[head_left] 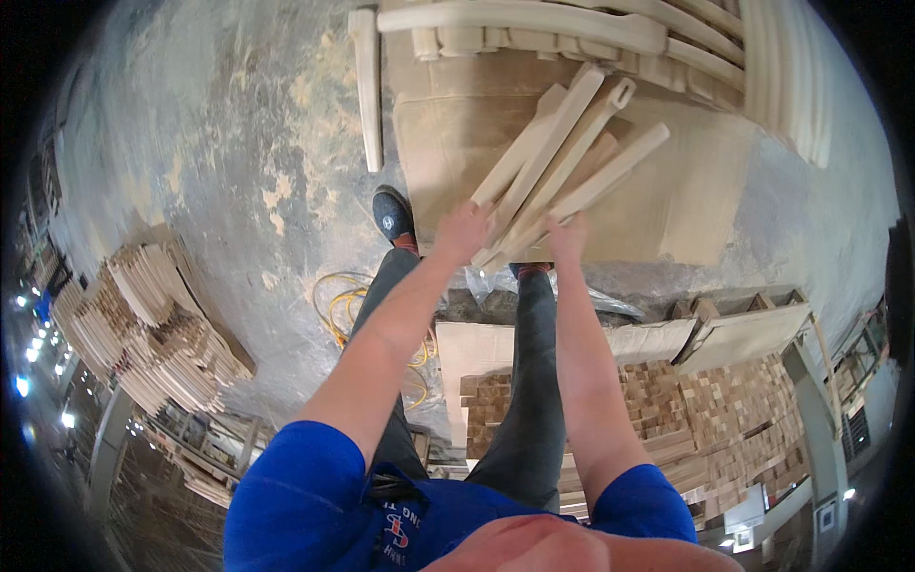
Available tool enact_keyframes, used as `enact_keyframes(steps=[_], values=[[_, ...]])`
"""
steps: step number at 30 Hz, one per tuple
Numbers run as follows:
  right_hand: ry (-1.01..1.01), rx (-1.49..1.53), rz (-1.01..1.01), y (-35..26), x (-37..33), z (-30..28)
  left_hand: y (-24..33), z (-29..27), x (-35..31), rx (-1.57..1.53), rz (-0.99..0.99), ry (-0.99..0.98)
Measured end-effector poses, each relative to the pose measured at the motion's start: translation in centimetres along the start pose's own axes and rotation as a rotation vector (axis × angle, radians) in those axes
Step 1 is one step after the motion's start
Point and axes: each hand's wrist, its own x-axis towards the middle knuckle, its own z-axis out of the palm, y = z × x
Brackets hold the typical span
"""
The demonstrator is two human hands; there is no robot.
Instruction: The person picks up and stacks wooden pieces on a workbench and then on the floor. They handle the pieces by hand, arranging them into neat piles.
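Several pale shaped wooden bars fan out from between my hands, over a sheet of cardboard. One bar has a slot near its far end. My left hand is closed around the near left side of the bundle. On the right side, my right hand grips the near part of the outermost bar. The fingertips of both hands are partly hidden by the wood. The bars lean apart at their far ends and come together near my feet.
Beyond the cardboard lies a stack of curved wooden bars. A single bar rests on the floor at its left. Bundled wood pieces stand at the far left. Behind me are stacked wood blocks and a yellow hose.
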Motion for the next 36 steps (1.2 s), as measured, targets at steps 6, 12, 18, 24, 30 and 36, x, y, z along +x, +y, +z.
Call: enact_keyframes(steps=[6,12,18,24,30,36], values=[[-0.231,0.749,0.022,-12.6,0.2,2.6,-17.4,-4.3,2.8,0.054,-0.633,0.369],[-0.400,1.267,0.586,-30.9,8.7,6.7,-22.1,-4.5,8.2,0.064,-0.831,0.378],[-0.531,1.213,0.522,-35.7,10.8,8.7,-26.2,-6.8,7.6,-0.146,-0.868,0.220],[-0.250,1.203,0.428,-30.8,11.4,8.1,-20.7,-7.3,3.0,-0.943,-0.579,0.537],[-0.220,1.119,0.142,-26.9,-2.6,4.2,-16.7,-8.9,-8.2,-1.487,-0.507,0.698],[-0.508,0.552,-0.175,-30.2,-10.2,9.0,-20.2,-10.2,-11.5,-1.706,-0.960,0.478]])
